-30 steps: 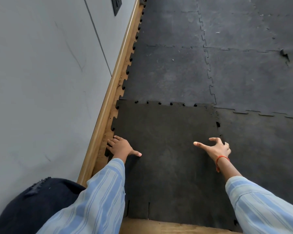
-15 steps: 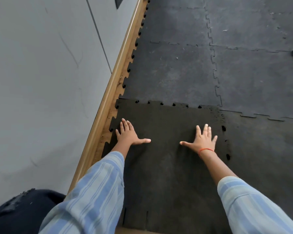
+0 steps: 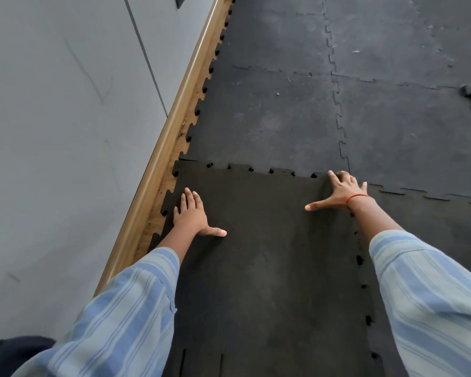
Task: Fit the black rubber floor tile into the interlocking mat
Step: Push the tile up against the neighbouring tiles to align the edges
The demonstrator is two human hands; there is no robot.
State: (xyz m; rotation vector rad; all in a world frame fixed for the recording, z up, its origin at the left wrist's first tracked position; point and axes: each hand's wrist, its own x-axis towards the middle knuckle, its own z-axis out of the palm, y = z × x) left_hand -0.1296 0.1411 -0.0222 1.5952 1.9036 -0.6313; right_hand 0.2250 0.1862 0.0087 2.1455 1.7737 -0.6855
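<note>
The black rubber floor tile [image 3: 269, 268] lies flat in front of me, its toothed far edge against the laid interlocking mat [image 3: 269, 110]. Small dark gaps show along that far seam and along the right seam. My left hand [image 3: 192, 214] rests palm down on the tile near its left edge, fingers spread. My right hand [image 3: 340, 193], with a red thread on the wrist, presses flat on the tile's far right corner, fingertips at the seam. Neither hand grips anything.
A grey wall [image 3: 65, 131] with a wooden skirting strip [image 3: 169, 148] runs along the left, close beside the tile's left teeth. More mat tiles [image 3: 419, 131] stretch ahead and to the right. A dark cloth shape [image 3: 14, 352] sits at the bottom left.
My right hand has slid forward and to the right, from the middle of the tile to its far right corner. My left hand has stayed near the left edge.
</note>
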